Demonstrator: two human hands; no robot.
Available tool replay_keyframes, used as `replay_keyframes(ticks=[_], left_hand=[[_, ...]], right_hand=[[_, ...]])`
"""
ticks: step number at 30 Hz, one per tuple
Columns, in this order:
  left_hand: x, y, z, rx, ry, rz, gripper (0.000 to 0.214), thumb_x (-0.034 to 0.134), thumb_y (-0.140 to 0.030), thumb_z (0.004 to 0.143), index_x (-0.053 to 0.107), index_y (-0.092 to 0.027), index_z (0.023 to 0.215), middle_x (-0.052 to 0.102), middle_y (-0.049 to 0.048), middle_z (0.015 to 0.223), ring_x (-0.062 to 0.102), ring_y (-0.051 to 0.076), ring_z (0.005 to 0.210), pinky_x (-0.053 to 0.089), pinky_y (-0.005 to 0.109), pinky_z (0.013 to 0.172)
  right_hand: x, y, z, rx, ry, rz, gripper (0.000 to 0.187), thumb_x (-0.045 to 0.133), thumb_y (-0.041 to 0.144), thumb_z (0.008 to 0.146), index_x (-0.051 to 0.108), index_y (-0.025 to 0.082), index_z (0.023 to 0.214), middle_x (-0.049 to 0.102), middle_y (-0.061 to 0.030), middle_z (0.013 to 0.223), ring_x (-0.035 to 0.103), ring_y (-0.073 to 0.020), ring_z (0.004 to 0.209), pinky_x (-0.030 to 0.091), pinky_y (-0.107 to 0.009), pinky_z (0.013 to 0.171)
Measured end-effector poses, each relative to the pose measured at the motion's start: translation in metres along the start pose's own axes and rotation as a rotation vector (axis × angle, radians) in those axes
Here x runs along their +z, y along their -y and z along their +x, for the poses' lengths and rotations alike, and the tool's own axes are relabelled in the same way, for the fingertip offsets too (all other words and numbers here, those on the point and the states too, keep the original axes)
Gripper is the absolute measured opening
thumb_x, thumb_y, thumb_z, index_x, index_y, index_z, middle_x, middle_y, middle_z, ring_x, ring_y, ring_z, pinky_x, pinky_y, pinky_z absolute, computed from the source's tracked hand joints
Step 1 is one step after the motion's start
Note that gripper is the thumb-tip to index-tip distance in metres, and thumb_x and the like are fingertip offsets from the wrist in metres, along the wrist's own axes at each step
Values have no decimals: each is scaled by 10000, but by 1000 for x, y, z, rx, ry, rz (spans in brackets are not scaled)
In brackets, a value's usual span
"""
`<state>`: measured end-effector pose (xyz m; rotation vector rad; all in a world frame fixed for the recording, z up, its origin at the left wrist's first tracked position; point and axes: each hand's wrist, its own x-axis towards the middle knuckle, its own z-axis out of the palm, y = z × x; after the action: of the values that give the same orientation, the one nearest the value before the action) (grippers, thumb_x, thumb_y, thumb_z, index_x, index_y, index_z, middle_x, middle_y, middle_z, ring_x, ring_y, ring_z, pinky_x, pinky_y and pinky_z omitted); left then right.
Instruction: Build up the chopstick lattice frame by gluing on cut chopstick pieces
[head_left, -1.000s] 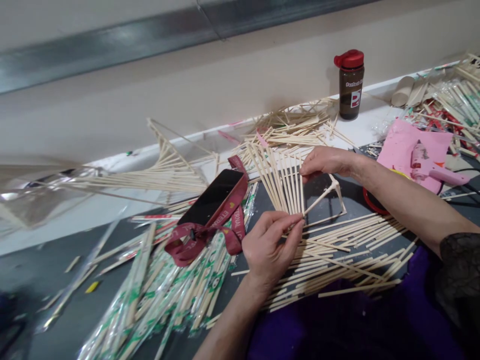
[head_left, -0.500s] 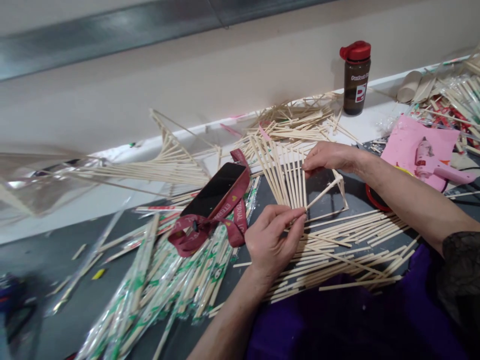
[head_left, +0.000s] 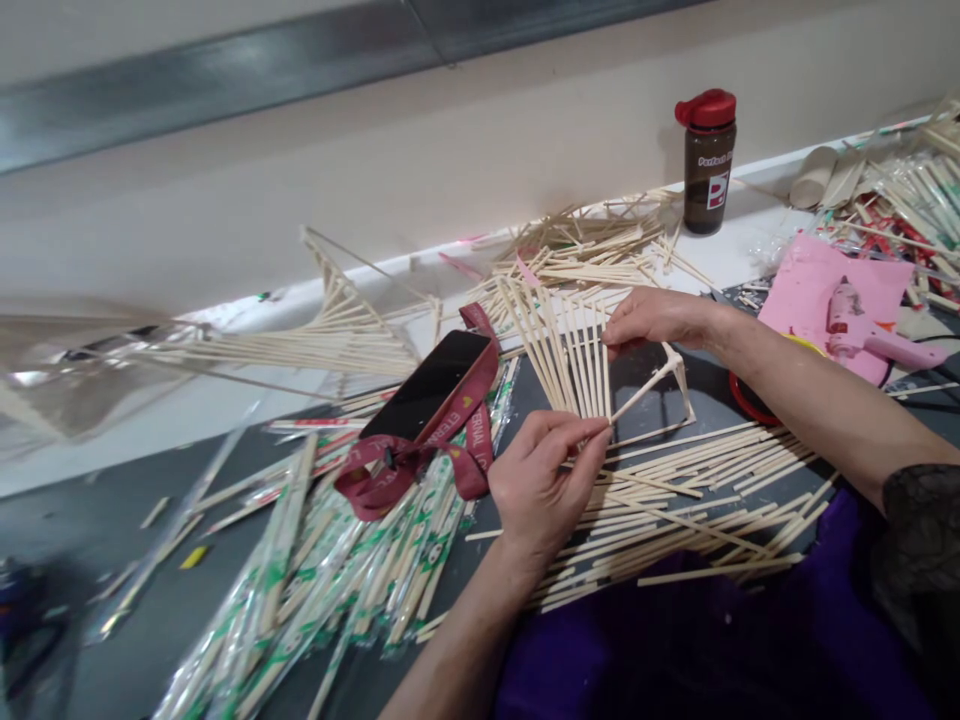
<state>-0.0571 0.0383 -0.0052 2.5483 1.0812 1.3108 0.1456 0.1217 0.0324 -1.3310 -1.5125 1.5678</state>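
A fan-shaped frame of thin wooden sticks stands between my hands, its sticks spreading upward and away from me. My left hand pinches the lower end, where the sticks come together. Higher up, the fingers of my right hand close on the rightmost stick of the fan. A joined stick corner extends to the right of the fan, beneath my right forearm. Many loose wooden sticks lie on the dark table in front of my body.
Left of my hands lie a black phone with a red lanyard and wrapped chopsticks. A larger stick structure stands behind. A bottle, a pink glue gun and pink sheet are at the right.
Both hands keep their grip on the stick frame with almost no movement. The whole view has shifted slightly.
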Motion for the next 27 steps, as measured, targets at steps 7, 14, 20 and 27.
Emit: replay_keyframes(ticks=[7,14,20,27], left_hand=[[0,-1,1,1,1,1,69,686,-116,790,690,-171,832,656,4,735,604,79,602,435,162,465],[-1,0,1,3,8,-2,79,681,-117,792,694,-174,844,667,8,741,611,90,618,447,171,477],[-1,-1,1,9,18,8,71,679,-113,792,686,-169,834,666,13,745,609,90,618,428,174,466],[0,-1,1,19,0,-3,84,687,-95,781,683,-164,827,650,5,726,599,77,606,407,156,450]], right_hand=[[-1,0,0,17,6,2,289,582,24,776,669,129,521,639,19,523,523,-46,500,404,-171,522],[-1,-2,1,9,4,-20,265,590,28,754,670,136,525,643,22,526,526,-50,500,411,-171,528],[-1,-2,2,13,29,6,288,580,13,754,666,137,508,648,15,533,551,-57,521,439,-171,544],[-2,-4,3,15,25,-3,246,595,45,757,681,129,542,663,5,551,554,-63,520,445,-178,551]])
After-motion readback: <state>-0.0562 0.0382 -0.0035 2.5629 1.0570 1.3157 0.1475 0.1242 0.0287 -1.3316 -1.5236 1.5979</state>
